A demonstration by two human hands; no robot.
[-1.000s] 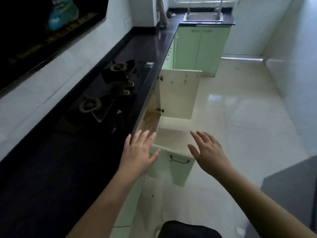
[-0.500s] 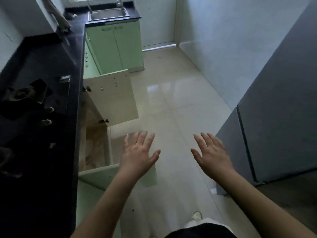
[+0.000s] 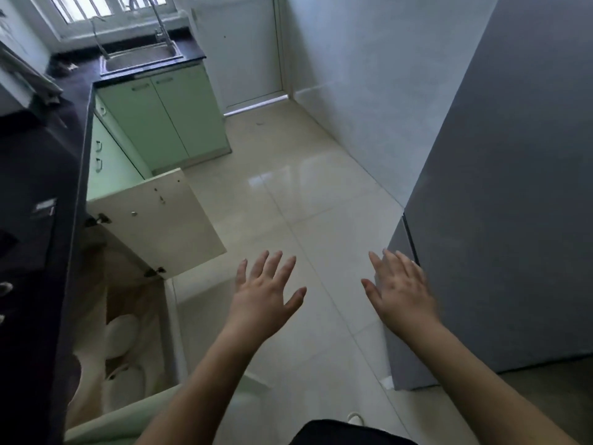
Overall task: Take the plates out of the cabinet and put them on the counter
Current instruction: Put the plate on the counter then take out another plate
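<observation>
The lower cabinet (image 3: 96, 316) under the black counter (image 3: 35, 162) stands open at the lower left, both doors swung out. Inside it lie white plates (image 3: 123, 335), partly hidden by the counter edge and dim light. My left hand (image 3: 263, 297) hovers over the floor to the right of the cabinet, fingers spread, holding nothing. My right hand (image 3: 401, 290) is also open and empty, close to the grey fridge side.
A grey fridge (image 3: 500, 220) fills the right. The far open cabinet door (image 3: 157, 226) juts into the aisle; the near green door (image 3: 128, 419) sits by my left forearm. A sink (image 3: 141, 56) with tap and green cabinets (image 3: 160, 114) stand at the far end.
My view has swung right, away from the stove and counter toward the floor and fridge. Both hands stay open and empty in front of me; the cabinet now sits at the left.
</observation>
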